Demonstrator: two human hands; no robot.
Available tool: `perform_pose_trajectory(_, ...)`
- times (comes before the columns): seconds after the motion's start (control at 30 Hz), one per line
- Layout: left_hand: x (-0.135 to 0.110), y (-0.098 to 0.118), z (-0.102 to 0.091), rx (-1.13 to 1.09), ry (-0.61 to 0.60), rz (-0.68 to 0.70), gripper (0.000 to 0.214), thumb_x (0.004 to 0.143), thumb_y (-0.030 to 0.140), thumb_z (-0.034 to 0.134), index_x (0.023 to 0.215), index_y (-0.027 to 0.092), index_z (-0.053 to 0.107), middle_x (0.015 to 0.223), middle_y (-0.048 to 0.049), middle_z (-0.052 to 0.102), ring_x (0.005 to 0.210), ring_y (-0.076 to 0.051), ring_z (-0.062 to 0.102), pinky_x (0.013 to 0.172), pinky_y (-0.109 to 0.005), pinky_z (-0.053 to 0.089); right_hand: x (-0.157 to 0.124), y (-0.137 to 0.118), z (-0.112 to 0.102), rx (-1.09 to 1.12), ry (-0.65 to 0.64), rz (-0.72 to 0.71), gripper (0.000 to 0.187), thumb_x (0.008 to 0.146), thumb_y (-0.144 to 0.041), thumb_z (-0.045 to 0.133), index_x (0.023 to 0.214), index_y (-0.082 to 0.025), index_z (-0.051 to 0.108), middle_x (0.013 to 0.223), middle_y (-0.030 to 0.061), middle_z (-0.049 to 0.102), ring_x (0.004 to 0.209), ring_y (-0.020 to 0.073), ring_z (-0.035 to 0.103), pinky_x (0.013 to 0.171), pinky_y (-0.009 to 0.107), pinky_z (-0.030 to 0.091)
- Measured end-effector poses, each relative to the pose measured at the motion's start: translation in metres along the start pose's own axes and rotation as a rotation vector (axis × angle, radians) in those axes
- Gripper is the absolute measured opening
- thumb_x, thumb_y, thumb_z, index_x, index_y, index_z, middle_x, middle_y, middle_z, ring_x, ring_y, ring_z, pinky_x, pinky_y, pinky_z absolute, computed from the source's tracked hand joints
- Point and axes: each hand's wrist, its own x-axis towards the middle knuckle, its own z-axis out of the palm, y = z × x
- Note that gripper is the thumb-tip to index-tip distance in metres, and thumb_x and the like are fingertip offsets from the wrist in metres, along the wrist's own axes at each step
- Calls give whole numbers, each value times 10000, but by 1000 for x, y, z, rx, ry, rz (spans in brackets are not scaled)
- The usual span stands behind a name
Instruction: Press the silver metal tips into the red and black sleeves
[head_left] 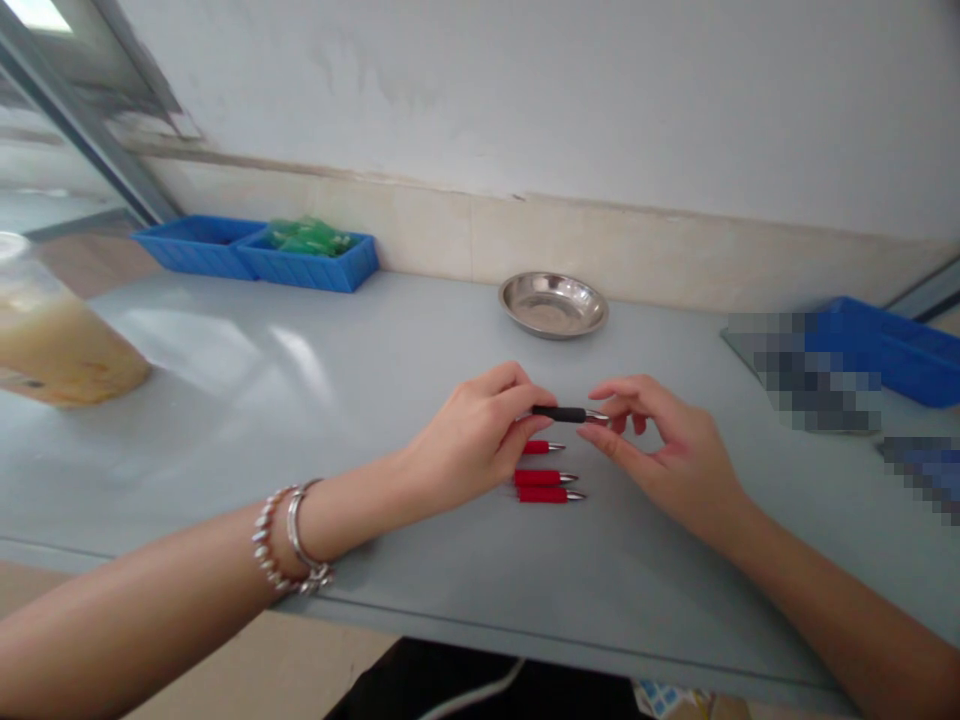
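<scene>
The grey counter (300,400) runs wide and mostly bare. Its near edge crosses low in the view under both forearms, and its far edge meets a pale wall behind. The broadest open stretch lies to the left of the hands, between them and a large jar of yellowish stuff (52,340) standing at the left border. At the back left two blue trays (199,245) sit side by side against the wall, the right-hand one holding green things (307,237). A shallow steel dish (553,303) rests at the back centre, well apart from the hands, and another blue tray (892,345) lies at the far right beside blurred patches. The left hand (472,440), with bracelets (292,540) on its wrist, is closed in a pinch, thumb and forefinger clamped on the black pen piece (559,413), which it holds level just above the counter's middle. The right hand (667,450) faces it, its fingers loosely curled and half spread, with the thumb and a fingertip at the piece's silver point. Whether they grip it or only touch it cannot be told. The piece is short, with a dark matte grip and a tapering metal tip that points toward the right hand. Directly below it three red pen pieces (544,478) lie on the counter in a neat row, parallel to one another, with their silver tips also to the right. They sit just beside the left hand's knuckles and are partly hidden by them.
</scene>
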Motion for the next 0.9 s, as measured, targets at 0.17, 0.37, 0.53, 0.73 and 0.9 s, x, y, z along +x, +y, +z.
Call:
perform_pose_trajectory(0.17, 0, -1, 0, -5, -8, 11, 210, 820, 110, 448, 957, 95, 607, 837, -63, 552, 708, -107, 516, 650, -213, 444, 0, 1, -1, -38, -51, -63, 205, 849, -276, 477, 672, -185, 525, 599, -16, 518, 572, 106, 461, 550, 229, 348)
perform_pose_trajectory(0.37, 0, -1, 1, 6, -12, -8, 200, 824, 119, 447, 956, 118, 599, 841, -56, 552, 717, -107, 520, 668, -223, 454, 1, 3, 1, -1, -54, -59, 134, 819, -316, 528, 830, -183, 536, 687, -9, 545, 632, 114, 482, 581, 237, 355)
perform_pose_trajectory(0.53, 0, -2, 1, -6, -36, 3, 212, 818, 112, 437, 954, 112, 599, 859, -67, 551, 733, -117, 524, 672, -235, 455, 2, 2, 0, -18, -100, -109, 219, 869, -269, 440, 681, -181, 510, 610, -7, 515, 609, 119, 460, 588, 248, 350)
perform_pose_trajectory(0.73, 0, -2, 1, -4, -27, 7, 208, 822, 122, 438, 959, 113, 595, 858, -65, 551, 729, -113, 521, 665, -230, 456, 0, 2, 1, -11, -89, -52, 158, 818, -335, 520, 821, -177, 523, 698, 2, 534, 651, 125, 485, 602, 248, 373)
perform_pose_trajectory(0.9, -1, -3, 2, 4, -24, 22, 210, 827, 123, 430, 954, 108, 596, 846, -63, 550, 718, -113, 518, 660, -231, 454, 1, 2, 2, -16, -97, -148, 128, 848, -244, 475, 741, -176, 497, 670, 3, 515, 642, 124, 467, 597, 247, 361)
